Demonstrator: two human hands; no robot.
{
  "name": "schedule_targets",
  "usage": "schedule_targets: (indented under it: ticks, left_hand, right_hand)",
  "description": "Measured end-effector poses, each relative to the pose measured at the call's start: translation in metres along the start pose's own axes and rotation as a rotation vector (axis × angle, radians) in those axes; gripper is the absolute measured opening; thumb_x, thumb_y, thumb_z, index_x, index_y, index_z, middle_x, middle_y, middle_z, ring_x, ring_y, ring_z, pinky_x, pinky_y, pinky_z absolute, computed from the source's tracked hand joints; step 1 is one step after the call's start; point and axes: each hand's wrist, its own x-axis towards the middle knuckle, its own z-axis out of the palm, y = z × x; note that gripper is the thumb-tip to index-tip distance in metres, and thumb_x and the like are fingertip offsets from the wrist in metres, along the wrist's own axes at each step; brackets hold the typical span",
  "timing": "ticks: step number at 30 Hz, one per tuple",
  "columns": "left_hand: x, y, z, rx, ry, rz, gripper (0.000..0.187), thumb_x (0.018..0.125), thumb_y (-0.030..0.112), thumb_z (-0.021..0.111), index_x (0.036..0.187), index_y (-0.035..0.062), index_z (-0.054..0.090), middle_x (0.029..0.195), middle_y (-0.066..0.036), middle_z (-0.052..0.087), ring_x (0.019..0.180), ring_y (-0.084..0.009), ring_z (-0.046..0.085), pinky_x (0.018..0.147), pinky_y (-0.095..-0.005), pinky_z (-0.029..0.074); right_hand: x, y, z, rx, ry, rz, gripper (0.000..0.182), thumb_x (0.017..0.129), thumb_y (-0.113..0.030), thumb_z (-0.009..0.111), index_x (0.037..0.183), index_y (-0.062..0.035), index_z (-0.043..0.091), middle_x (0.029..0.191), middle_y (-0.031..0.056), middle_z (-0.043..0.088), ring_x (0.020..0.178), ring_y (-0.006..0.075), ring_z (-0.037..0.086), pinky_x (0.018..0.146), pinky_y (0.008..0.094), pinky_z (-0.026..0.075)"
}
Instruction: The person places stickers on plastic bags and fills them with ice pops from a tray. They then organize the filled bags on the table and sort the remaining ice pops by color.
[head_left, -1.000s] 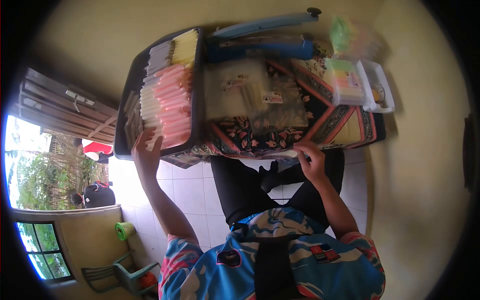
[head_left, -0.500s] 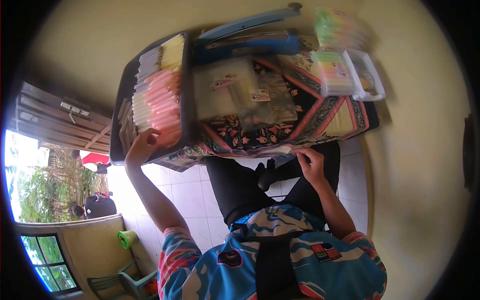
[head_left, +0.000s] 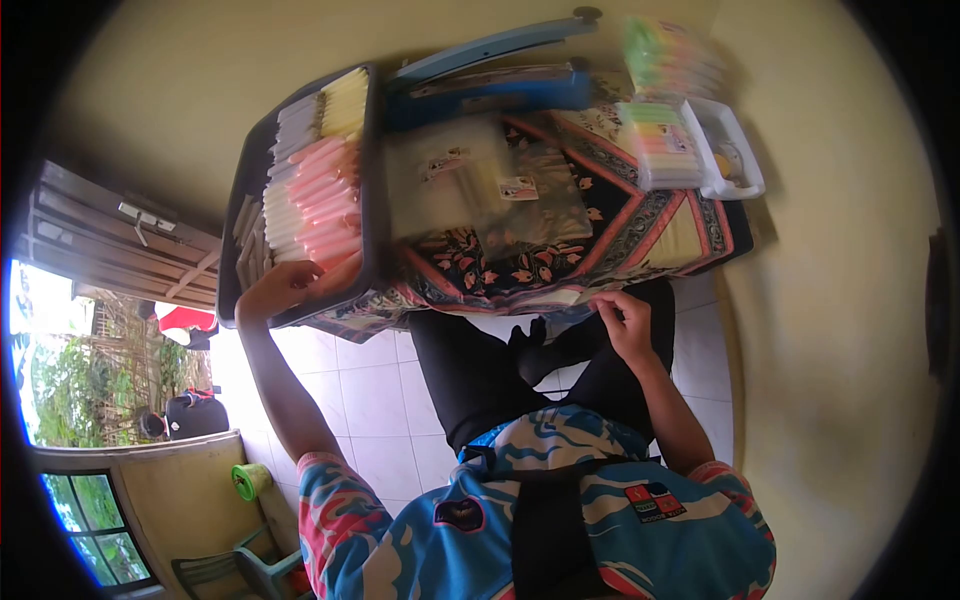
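Observation:
My left hand (head_left: 283, 288) is curled over the near rim of a dark tray (head_left: 232, 262), thumb lying against the pink sticks (head_left: 325, 205). The tray is packed with rows of pink, white and yellow sticks (head_left: 343, 100). My right hand (head_left: 627, 322) rests with bent fingers at the near edge of the patterned tablecloth (head_left: 610, 235), beside a pale strip (head_left: 562, 297); whether it pinches anything is unclear. Clear plastic packets (head_left: 480, 185) lie on the cloth between the hands.
A blue long-handled sealer (head_left: 490, 80) lies at the table's far side. A white basket (head_left: 738, 150) and a box of pastel sticks (head_left: 662, 140) stand at the right. My black-trousered legs (head_left: 480, 380) are under the table. A green chair (head_left: 250, 570) stands lower left.
My left hand went from spread over the stick ends to curled around the tray's near rim. My right hand stayed at the cloth edge. The view shifted slightly.

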Motion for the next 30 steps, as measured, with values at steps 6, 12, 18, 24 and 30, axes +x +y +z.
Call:
schedule_targets:
  ticks: [6, 12, 18, 24, 30]
  left_hand:
    - [-0.007, -0.007, 0.007, -0.174, 0.017, -0.044, 0.023, 0.090, 0.009, 0.063, 0.111, 0.0017, 0.057, 0.092, -0.006, 0.063, 0.084, -0.0115, 0.058, 0.074, -0.0253, 0.046]
    - [-0.019, 0.004, 0.011, -0.373, 0.140, 0.004, 0.019, 0.095, 0.012, 0.058, 0.112, 0.0060, 0.054, 0.082, -0.002, 0.056, 0.074, -0.0076, 0.052, 0.064, -0.0232, 0.042]
    - [-0.044, 0.040, 0.014, -0.556, 0.564, 0.010, 0.019, 0.094, 0.017, 0.058, 0.111, 0.0076, 0.055, 0.076, -0.001, 0.054, 0.055, -0.0030, 0.041, 0.047, -0.0180, 0.029]
    - [-0.030, 0.113, 0.095, -1.011, 1.057, 0.205, 0.033, 0.090, 0.027, 0.063, 0.114, 0.0054, 0.054, 0.081, -0.002, 0.055, 0.054, -0.0037, 0.043, 0.045, -0.0166, 0.030]
    - [0.027, 0.169, 0.193, -1.194, 0.226, 0.409, 0.029, 0.095, 0.023, 0.059, 0.114, 0.0055, 0.047, 0.081, -0.005, 0.056, 0.060, -0.0105, 0.049, 0.051, -0.0220, 0.037]
  right_hand:
    - [0.003, -0.002, 0.003, 0.015, -0.013, 0.007, 0.008, 0.089, -0.001, 0.060, 0.093, 0.0018, 0.067, 0.082, 0.0101, 0.070, 0.075, 0.0155, 0.068, 0.067, 0.0257, 0.051]
    - [0.005, -0.002, 0.003, 0.016, -0.036, 0.021, 0.009, 0.089, 0.000, 0.060, 0.094, 0.0024, 0.067, 0.082, 0.0104, 0.070, 0.076, 0.0160, 0.069, 0.068, 0.0259, 0.052]
    - [0.015, -0.009, 0.006, 0.080, -0.063, 0.036, 0.010, 0.089, 0.000, 0.060, 0.094, 0.0039, 0.067, 0.082, 0.0109, 0.071, 0.078, 0.0156, 0.069, 0.070, 0.0264, 0.053]
    - [0.037, -0.054, 0.034, 0.405, -0.152, 0.024, 0.017, 0.090, -0.002, 0.060, 0.106, 0.0041, 0.064, 0.092, 0.0120, 0.069, 0.085, 0.0149, 0.067, 0.075, 0.0267, 0.052]
    - [0.056, -0.129, 0.045, 0.809, -0.198, 0.151, 0.031, 0.092, -0.004, 0.062, 0.121, 0.0039, 0.055, 0.098, 0.0095, 0.064, 0.082, 0.0122, 0.063, 0.072, 0.0264, 0.051]
